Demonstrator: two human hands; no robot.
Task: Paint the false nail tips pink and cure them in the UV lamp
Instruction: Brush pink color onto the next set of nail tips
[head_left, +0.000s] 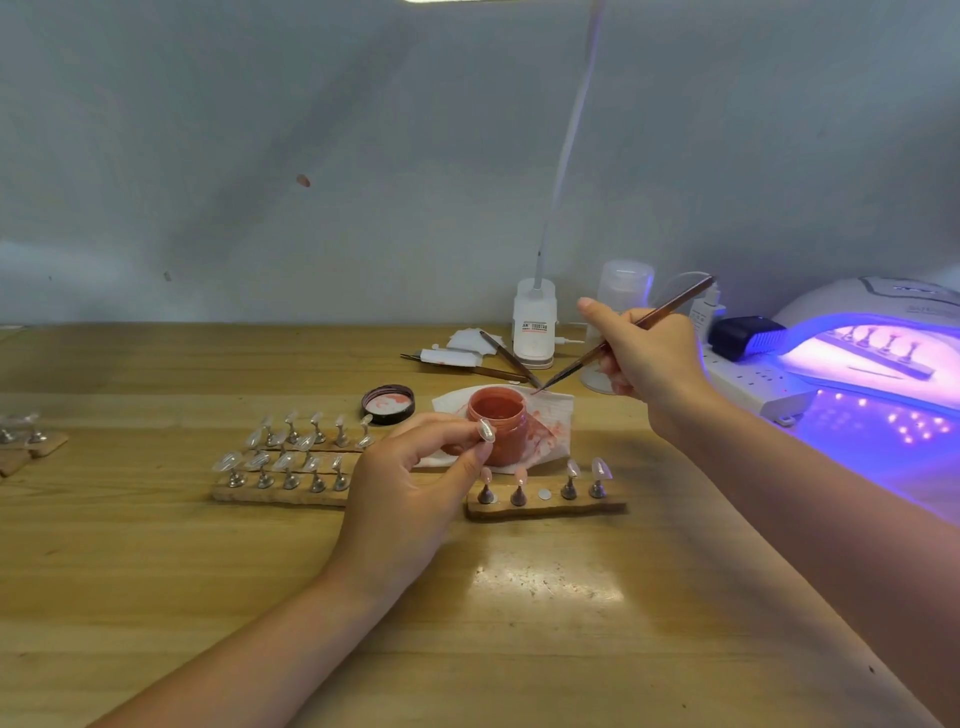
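Note:
My left hand (410, 493) pinches a clear false nail tip (487, 430) on its small stand, held up just in front of the open jar of pink gel (500, 422). My right hand (647, 358) grips a thin brown brush (623, 335); its tip hovers over the stained tissue (553, 410) right of the jar's rim. A wooden strip (545, 506) before the jar carries two pink tips on the left, two clear ones on the right and one bare spot. The UV lamp (883, 353) at right glows violet with a strip of tips inside.
Two wooden strips with several clear tips (291, 467) lie left of my left hand. The jar's black lid (388, 404) rests behind them. Spare brushes (488, 364), a white desk lamp base (535, 327) and a power strip (753, 384) sit at the back. More tips (26, 436) are at far left.

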